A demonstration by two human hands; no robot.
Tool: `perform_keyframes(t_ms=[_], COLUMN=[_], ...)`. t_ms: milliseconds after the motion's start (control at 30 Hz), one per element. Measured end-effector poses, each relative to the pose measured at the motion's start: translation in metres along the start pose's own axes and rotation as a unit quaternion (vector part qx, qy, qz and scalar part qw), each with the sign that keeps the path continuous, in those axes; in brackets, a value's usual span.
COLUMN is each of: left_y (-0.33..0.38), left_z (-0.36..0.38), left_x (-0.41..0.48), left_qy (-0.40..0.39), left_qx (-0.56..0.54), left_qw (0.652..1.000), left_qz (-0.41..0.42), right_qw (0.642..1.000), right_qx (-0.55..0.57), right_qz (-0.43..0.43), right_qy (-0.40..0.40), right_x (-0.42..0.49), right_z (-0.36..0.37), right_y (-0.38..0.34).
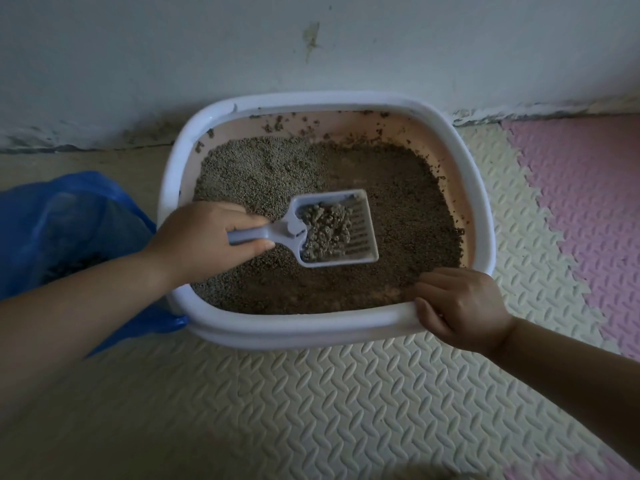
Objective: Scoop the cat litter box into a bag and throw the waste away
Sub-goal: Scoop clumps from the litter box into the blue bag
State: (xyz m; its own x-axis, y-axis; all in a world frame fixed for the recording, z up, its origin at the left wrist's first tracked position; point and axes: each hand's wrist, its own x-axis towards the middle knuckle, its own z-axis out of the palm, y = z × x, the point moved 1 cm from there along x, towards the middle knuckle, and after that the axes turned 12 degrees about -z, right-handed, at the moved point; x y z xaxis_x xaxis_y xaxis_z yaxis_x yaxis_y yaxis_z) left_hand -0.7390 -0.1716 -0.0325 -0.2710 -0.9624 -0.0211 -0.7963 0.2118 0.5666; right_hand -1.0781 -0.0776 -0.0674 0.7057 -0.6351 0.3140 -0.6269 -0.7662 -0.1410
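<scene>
Desk: What fills the view?

Operator: I see a cream, ridged foam floor mat (pixel 346 403). On it, against a pale wall (pixel 381 46), stands a white-rimmed rounded plastic litter box (pixel 301 332) holding grey-brown granular litter (pixel 398 202). A crumpled blue plastic bag (pixel 69 216) sits just beside its left side.

Desk: And the hands?

Operator: The right hand (pixel 460 310) curls over the near rim, gripping it. The left hand (pixel 197 237) wraps its fingers round the handle of a pale blue slotted plastic scoop (pixel 360 237), held over the litter inside the box, with a clump of litter (pixel 325 230) in its tray.
</scene>
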Motion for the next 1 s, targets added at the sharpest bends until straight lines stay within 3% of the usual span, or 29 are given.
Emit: perform_keyframes(t_ms=[433,700,800,1000], left_y=[-0.004,-0.008,-0.008,-0.013], left_z=[-0.004,-0.003,-0.008,-0.008], left_x=[-0.002,-0.002,-0.002,-0.003], left_qy=[0.005,-0.028,0.001,-0.030], left_qx=[-0.008,0.020,0.005,0.026], left_qw=[0.999,0.999,1.000,0.999], left_qz=[-0.032,-0.007,-0.023,-0.020], right_qw=[1.000,1.000,1.000,1.000], right_qx=[0.006,-0.001,-0.002,-0.005], right_qz=[-0.002,-0.001,0.000,-0.004], right_qy=[0.000,-0.004,-0.004,0.001], right_x=[0.000,0.000,0.000,0.001], right_z=[-0.001,0.000,0.001,-0.001], right_y=[0.000,0.001,0.001,0.000])
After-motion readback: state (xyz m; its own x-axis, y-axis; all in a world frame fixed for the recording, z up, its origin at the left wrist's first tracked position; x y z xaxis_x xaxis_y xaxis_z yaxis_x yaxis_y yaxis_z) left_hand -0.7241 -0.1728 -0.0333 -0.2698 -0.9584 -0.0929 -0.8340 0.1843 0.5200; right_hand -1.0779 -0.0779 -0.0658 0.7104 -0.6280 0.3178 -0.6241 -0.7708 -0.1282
